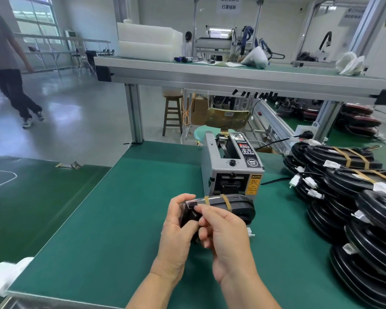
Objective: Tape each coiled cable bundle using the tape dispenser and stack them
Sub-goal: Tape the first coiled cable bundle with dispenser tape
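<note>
Taping black coiled cable bundle [236, 206] just before grey boxy tape dispenser [230, 166].
Steadied in curled left hand [176, 221]; wrapping clear tape strip [194, 200] pinched by right hand [225, 233].

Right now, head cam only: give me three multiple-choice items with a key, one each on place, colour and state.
1. Where does the stack of cable bundles lie from the tape dispenser? A left; B right; C on top.
2. What colour is the table mat? A blue; B grey; C green.
3. The cable bundle in front of the dispenser is: A lying untouched; B held by left hand and right hand; C inside a box.

Key:
1 B, the stack fills the mat's right side.
2 C, the mat is plainly green.
3 B, fingers of both hands curl round its near end.
</note>
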`<state>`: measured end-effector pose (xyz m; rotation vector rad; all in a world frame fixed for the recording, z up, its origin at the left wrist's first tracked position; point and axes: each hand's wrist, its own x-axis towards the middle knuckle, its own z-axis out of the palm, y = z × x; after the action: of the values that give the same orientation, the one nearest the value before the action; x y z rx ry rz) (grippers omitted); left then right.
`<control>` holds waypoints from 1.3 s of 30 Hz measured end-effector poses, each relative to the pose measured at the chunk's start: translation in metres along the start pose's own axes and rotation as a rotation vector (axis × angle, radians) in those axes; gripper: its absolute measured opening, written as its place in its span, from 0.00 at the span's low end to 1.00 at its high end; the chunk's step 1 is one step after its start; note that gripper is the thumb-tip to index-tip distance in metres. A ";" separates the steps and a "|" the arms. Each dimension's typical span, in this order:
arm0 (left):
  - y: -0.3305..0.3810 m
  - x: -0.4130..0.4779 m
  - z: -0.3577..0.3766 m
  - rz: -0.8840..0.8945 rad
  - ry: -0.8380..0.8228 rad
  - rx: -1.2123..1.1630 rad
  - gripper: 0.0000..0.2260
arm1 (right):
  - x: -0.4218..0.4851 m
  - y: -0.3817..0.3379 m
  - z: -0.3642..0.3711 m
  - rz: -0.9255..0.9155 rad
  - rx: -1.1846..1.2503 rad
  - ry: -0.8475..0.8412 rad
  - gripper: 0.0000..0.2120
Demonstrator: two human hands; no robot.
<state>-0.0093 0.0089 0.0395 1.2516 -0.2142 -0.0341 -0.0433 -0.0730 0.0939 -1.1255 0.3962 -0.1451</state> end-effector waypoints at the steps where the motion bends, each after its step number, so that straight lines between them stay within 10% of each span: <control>1: 0.000 0.000 0.000 0.001 -0.001 -0.003 0.20 | 0.000 0.000 -0.001 -0.006 0.004 0.006 0.07; 39: 0.015 0.007 0.005 -0.060 0.128 -0.035 0.06 | 0.003 0.004 0.000 0.003 -0.118 -0.034 0.08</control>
<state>-0.0042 0.0076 0.0559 1.2210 -0.0654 -0.0093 -0.0411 -0.0721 0.0897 -1.2417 0.3802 -0.1007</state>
